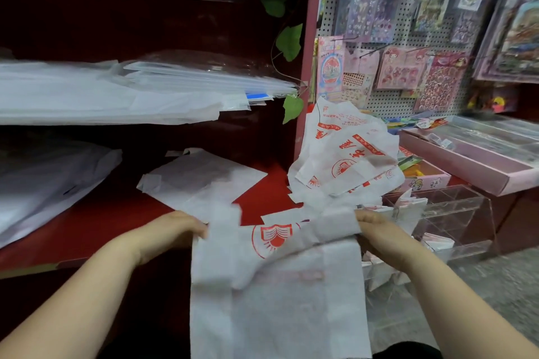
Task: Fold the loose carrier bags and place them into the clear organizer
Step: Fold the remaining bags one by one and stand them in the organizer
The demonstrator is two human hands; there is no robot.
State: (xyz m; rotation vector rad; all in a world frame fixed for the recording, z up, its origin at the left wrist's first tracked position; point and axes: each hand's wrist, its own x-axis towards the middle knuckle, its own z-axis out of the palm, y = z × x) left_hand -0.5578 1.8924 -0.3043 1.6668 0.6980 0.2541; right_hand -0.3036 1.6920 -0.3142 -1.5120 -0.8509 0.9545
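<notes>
Two pinches, left hand (175, 230) and right hand (376, 232), hold the red-printed carrier bag (277, 300) hanging at six o'clock, whose limp material could fold crooked or snag the loose bag pile (344, 154) at one o'clock, beside the clear organizer (478, 213) at three.

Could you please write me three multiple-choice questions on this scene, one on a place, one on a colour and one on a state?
1. Where does the clear organizer stand relative to the held bag?
A) to its right B) to its left C) directly above it

2. What colour is the print on the held bag?
A) blue B) red C) green

3. What state is the held bag in?
A) lying loose, untouched B) tucked inside the organizer C) gripped by the left hand and the right hand

Answers:
1 A, the organizer sits off the bag's right edge.
2 B, the round emblem is red on white.
3 C, each hand's fingers grip one side.
</notes>
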